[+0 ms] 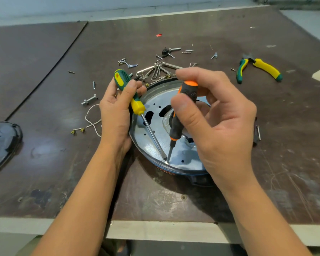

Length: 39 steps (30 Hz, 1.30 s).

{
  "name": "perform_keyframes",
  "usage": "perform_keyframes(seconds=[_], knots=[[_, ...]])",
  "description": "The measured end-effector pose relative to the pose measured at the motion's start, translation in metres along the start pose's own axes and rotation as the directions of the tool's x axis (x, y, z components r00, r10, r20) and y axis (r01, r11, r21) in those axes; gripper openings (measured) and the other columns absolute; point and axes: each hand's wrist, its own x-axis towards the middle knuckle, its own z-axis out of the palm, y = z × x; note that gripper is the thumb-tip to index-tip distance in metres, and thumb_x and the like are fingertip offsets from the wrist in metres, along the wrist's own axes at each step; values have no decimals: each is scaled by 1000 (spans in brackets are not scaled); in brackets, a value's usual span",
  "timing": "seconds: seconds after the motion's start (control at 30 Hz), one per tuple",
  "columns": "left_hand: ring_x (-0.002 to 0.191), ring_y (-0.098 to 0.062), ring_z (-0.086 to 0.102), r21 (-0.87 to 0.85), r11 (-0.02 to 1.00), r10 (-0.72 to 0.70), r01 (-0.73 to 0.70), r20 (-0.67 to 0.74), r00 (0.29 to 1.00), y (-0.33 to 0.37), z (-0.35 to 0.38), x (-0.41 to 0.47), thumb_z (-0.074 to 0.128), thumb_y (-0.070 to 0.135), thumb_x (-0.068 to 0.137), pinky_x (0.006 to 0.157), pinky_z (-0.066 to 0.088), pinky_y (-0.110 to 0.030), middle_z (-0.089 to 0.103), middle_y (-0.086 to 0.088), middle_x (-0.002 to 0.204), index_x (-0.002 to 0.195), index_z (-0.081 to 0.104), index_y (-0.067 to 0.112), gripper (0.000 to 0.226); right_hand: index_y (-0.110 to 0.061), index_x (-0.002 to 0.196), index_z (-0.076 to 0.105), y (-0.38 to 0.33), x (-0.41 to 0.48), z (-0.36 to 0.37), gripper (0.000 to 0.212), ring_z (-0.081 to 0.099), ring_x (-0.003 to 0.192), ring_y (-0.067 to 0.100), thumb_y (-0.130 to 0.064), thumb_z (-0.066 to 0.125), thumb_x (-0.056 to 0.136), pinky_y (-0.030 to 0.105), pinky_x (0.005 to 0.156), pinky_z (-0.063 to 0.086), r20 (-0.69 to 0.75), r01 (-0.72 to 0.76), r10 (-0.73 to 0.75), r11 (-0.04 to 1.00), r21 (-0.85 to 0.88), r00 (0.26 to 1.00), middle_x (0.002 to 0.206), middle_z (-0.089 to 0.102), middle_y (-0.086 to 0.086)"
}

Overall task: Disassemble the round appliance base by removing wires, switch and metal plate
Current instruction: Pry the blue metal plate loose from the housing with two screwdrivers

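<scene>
The round appliance base (181, 171) lies on the brown table, its silver metal plate (155, 141) facing up. My left hand (115, 111) grips a green and yellow screwdriver (135, 104), its blade slanting down to the plate's near edge. My right hand (209, 111) holds a black and orange screwdriver (175, 126) upright, with its tip on the plate right beside the other blade. A loose white wire (90, 119) with brass terminals lies left of the base.
Several screws, bolts and hex keys (155, 71) lie scattered behind the base. Green and yellow pliers (259, 68) rest at the right. A black plastic cover (2, 143) sits at the left edge. A small black part (257, 133) lies right of the base.
</scene>
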Motion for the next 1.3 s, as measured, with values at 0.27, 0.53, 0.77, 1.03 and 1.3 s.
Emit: perform_keyframes(seconds=[0.27, 0.53, 0.77, 1.03, 1.3], knots=[[94, -25, 64, 32, 999, -18, 18, -7, 1000, -1, 2, -2, 61, 9, 98, 92, 55, -43, 68, -13, 103, 127, 56, -8, 34, -12, 128, 62, 1, -2, -3, 31, 69, 93, 13, -3, 52, 101, 37, 75, 60, 19, -36, 35, 999, 28, 999, 110, 73, 8], [91, -25, 60, 84, 996, -14, 14, 9, 1000, -2, -2, 0, 61, 10, 98, 90, 54, -43, 64, -13, 101, 117, 59, 2, 21, -12, 120, 66, 1, 1, -1, 24, 61, 85, 9, -5, 67, 97, 24, 73, 51, 2, -3, 3, 1000, -17, 1000, 99, 66, 8], [93, -29, 63, 71, 994, -86, 86, -9, 996, -4, -4, 3, 64, 12, 97, 95, 54, -52, 65, -18, 105, 122, 59, -4, 30, -12, 128, 63, 3, 3, 1, 26, 66, 91, 13, -7, 53, 104, 30, 72, 59, 19, -93, 92, 995, 35, 996, 109, 69, 12], [95, -30, 63, 73, 993, -92, 93, -11, 996, -5, -3, 3, 62, 11, 98, 95, 54, -52, 66, -20, 108, 125, 58, -5, 32, -11, 127, 63, 6, 1, -1, 30, 67, 93, 14, -1, 63, 98, 33, 78, 57, 28, 20, -19, 1000, -8, 999, 105, 69, 4], [92, -28, 63, 87, 993, -77, 78, -17, 997, -5, -3, 3, 62, 11, 98, 88, 56, -46, 65, -20, 106, 125, 57, -6, 32, -21, 119, 66, 5, 2, 2, 30, 61, 83, 34, -15, 76, 91, 54, 69, 54, 69, 15, -14, 1000, -16, 998, 98, 60, 3]])
